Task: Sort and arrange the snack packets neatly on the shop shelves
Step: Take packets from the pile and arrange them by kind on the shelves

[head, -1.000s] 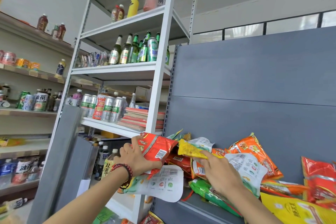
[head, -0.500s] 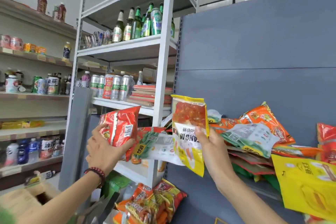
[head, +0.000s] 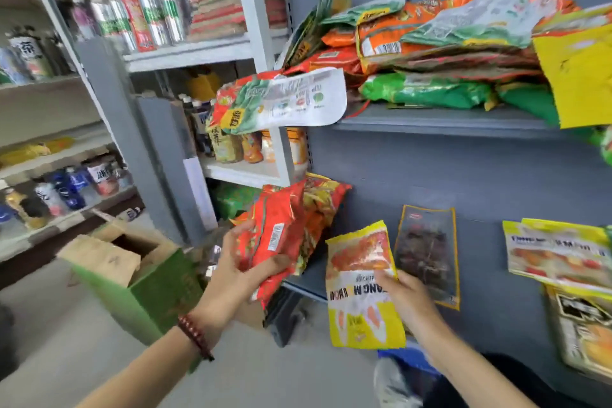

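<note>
Shelves all around you in this shop corner, so here's a quick rundown. Your left grip (head: 238, 272), with a bead bracelet (head: 195, 336) on the wrist, is wrapped round a red packet (head: 278, 235), fingers and thumb curled on its lower half. You're holding it upright just in front of some orange and yellow packets (head: 326, 202) at the left end of the lower shelf (head: 306, 286). Your right grip (head: 409, 298) is pinching a yellow packet (head: 361, 288) by its right edge, out in front of that same shelf. It's just left of a dark packet (head: 427, 252) that leans on the grey back panel (head: 430, 172). Further right on that level, more yellow packets (head: 559, 252) lie overlapping. The grey upper shelf (head: 430, 121) carries a sloppy pile of packets (head: 447, 53), orange, green and red lying flat on each other. A white and green packet (head: 281, 103) pokes out past the shelf's left end. Left of all that stands a white metal rack (head: 261, 10) with drink cans (head: 155, 13) on one level and bottles (head: 228, 142) lower down. Wall shelves (head: 49, 142) on the far left hold more drinks, but that part's pretty blurry. Down on the grey floor (head: 82, 358) sits an open cardboard box (head: 139, 278) with green sides.
</note>
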